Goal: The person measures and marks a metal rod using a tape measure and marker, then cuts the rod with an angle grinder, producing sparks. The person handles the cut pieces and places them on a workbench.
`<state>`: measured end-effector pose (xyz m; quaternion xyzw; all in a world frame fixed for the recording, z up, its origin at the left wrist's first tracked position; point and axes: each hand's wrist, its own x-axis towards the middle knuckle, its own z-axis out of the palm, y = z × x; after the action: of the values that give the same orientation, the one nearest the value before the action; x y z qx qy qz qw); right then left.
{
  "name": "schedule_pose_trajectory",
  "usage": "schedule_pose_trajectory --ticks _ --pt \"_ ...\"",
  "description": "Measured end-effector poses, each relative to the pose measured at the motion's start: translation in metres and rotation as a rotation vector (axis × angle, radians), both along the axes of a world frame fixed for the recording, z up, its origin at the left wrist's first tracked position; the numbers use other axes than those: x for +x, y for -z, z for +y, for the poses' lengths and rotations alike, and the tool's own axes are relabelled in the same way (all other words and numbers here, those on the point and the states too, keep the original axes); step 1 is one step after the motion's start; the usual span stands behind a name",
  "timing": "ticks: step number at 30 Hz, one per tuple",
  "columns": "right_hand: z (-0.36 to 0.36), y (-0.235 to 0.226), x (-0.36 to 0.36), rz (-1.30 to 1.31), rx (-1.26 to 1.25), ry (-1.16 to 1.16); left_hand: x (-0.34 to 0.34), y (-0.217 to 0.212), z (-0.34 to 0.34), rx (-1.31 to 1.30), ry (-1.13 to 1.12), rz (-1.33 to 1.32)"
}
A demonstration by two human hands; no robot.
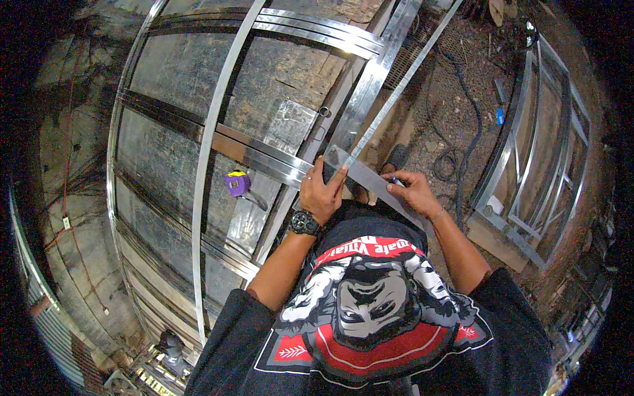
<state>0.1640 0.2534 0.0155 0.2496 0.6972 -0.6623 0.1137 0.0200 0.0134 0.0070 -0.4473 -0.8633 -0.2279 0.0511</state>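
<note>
A flat grey metal strip (383, 187) slants from beside the large metal frame (356, 122) down toward my waist on the right. My left hand (321, 195) rests at the strip's upper left end, fingers stretched out and apart. In my closed right hand (417, 195) is a slim pen (397, 181) with a blue part, held just over the strip's right edge. A long narrow metal bar (403, 86) runs up and right from that upper end. Left of my hands, a purple and yellow tape measure (236, 183) lies on the dark board inside the frame.
A second welded metal frame (505, 165) lies on the right, on the ground. A dark cable (470, 142) snakes over the gritty floor, near a small blue object (499, 116). A thin cord (76, 264) crosses the concrete at left.
</note>
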Motion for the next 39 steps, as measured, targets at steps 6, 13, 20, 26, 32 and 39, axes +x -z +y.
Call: schedule_pose_trajectory --ticks 6,13,20,26,32,39 --pt "0.000 0.005 0.002 0.045 0.031 -0.006 0.000 0.000 0.001 0.023 -0.005 0.007" --pt "0.003 0.000 -0.003 -0.035 -0.096 0.012 0.000 0.000 -0.001 -0.001 0.000 -0.024" --pt "0.012 0.026 -0.035 -0.079 -0.161 -0.013 0.000 0.000 -0.004 -0.012 0.016 -0.053" --pt "-0.009 0.024 -0.070 0.031 -0.043 -0.122 0.001 0.001 -0.002 0.012 -0.002 -0.068" --pt "-0.010 0.028 -0.077 0.037 -0.032 -0.144 0.000 0.002 -0.002 0.042 -0.002 -0.050" --pt "-0.008 0.035 -0.083 0.010 -0.100 -0.148 -0.002 0.004 -0.001 0.059 0.004 -0.047"
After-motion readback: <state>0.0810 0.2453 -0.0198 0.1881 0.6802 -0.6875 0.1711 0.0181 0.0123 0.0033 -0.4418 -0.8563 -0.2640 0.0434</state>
